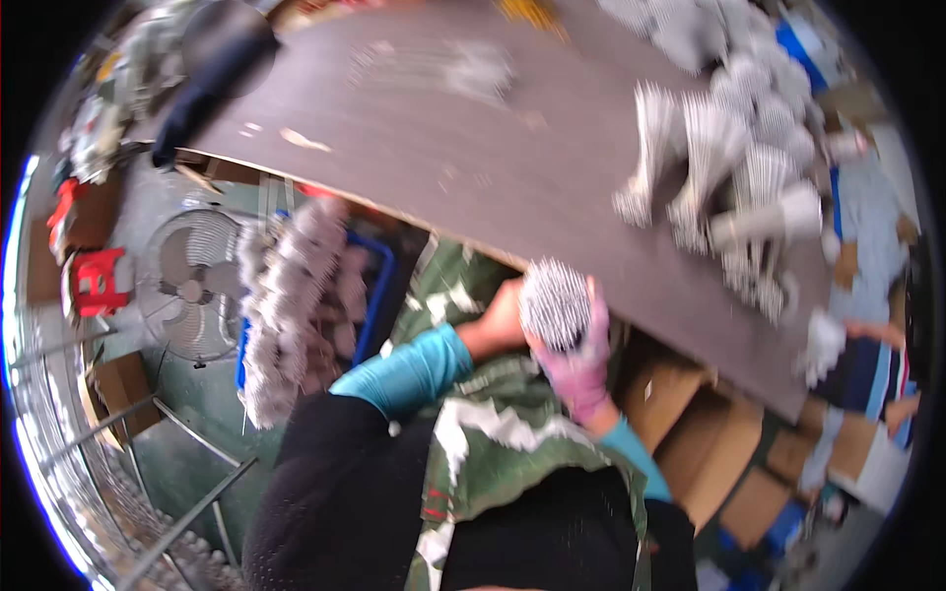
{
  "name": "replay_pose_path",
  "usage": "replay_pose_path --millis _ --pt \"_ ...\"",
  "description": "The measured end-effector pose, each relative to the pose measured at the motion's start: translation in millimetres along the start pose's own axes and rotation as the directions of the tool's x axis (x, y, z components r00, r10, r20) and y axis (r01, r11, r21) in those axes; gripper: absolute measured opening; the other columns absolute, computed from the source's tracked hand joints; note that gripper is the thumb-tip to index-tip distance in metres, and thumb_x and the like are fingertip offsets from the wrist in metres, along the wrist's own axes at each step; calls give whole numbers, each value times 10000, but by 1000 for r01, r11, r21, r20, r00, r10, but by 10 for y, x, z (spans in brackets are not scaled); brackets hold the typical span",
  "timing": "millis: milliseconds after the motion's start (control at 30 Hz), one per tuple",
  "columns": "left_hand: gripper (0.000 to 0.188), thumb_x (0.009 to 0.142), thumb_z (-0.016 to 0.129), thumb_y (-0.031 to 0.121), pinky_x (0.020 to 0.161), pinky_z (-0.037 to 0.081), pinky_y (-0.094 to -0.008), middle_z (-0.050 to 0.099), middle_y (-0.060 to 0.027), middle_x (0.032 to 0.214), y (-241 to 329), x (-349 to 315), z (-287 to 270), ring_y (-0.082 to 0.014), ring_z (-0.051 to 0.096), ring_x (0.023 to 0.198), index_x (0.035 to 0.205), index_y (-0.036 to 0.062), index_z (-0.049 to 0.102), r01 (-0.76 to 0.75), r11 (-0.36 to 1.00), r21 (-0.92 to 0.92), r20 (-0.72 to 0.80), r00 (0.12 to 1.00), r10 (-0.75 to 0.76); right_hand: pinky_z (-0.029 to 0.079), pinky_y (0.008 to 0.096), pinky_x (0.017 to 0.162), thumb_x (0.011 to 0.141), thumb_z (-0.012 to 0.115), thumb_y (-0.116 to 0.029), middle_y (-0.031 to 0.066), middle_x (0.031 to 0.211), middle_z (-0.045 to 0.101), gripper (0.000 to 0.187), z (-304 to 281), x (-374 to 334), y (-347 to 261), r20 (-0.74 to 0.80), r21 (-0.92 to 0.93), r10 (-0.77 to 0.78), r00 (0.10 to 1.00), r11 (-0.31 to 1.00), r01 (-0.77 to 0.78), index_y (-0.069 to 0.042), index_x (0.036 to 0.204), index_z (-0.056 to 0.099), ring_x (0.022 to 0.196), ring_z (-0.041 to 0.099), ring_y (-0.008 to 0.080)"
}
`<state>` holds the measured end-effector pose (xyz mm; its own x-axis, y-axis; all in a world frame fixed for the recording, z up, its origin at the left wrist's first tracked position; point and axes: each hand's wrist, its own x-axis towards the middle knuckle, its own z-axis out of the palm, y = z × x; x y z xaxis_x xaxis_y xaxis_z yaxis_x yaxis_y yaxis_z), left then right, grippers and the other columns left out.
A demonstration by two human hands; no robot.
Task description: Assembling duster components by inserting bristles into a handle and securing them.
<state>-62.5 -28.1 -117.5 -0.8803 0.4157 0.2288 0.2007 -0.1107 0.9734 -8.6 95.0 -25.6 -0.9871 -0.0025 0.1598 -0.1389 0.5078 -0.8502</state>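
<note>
A round bundle of thin white stems [555,300] stands end-up at the table's near edge, its many pale tips facing me. My left hand [503,317], bare below a turquoise sleeve, is closed against the bundle's left side; most of its fingers are hidden. In a pink glove, my right hand [579,371] wraps the bundle's right and near side. The bundle hides what lies beneath it, and the picture is somewhat blurred. Similar white bundles [711,133] with flared tops lie at the right of the brown table [552,167].
Blurred loose white stems [434,71] lie across the table. To the left, a blue crate [379,295] holds stacked white bundles, beside a floor fan [192,286] and a metal frame [212,497]. Cardboard boxes [724,448] stand at lower right. Other people's arms [875,333] show at the right.
</note>
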Motion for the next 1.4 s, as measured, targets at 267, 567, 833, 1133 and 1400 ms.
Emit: replay_pose_path --millis 267,567,833,1133,1400 --pt "364 960 444 136 1015 423 -423 512 -152 1257 -564 -59 107 -267 509 1154 1301 12 429 352 888 -296 264 923 -278 488 301 840 710 737 -24 191 1382 415 897 -432 -46 239 116 30 18 993 999 -22 -21 1449 228 958 563 183" --pt "392 997 345 189 1079 359 -411 471 -140 1313 -644 -194 100 -262 466 1212 1352 24 372 444 803 -397 337 884 -322 449 202 626 952 519 -130 52 1069 637 315 -840 62 90 179 283 408 895 850 -444 -29 1250 537 747 540 62" --pt "340 830 635 147 950 443 -336 636 -108 1125 -274 -50 91 -232 592 1055 1148 32 605 158 986 -43 177 973 -148 386 210 597 985 432 -388 13 913 617 444 -1109 444 -145 497 81 533 685 757 -648 -20 1164 604 686 499 71" --pt "333 826 629 155 946 444 -325 635 -111 1125 -611 -147 232 -222 592 1058 1137 37 608 362 810 -462 194 932 -305 439 270 598 946 526 -256 35 675 570 296 -992 735 -334 551 -154 445 706 885 -439 15 999 634 603 508 111" --pt "268 807 645 153 861 493 -318 674 -93 1003 -672 -166 311 -210 640 945 1047 34 649 349 835 -426 120 936 -330 427 406 605 922 540 -275 177 693 583 289 -909 873 -357 592 -339 361 721 923 -184 -12 831 616 653 535 380"
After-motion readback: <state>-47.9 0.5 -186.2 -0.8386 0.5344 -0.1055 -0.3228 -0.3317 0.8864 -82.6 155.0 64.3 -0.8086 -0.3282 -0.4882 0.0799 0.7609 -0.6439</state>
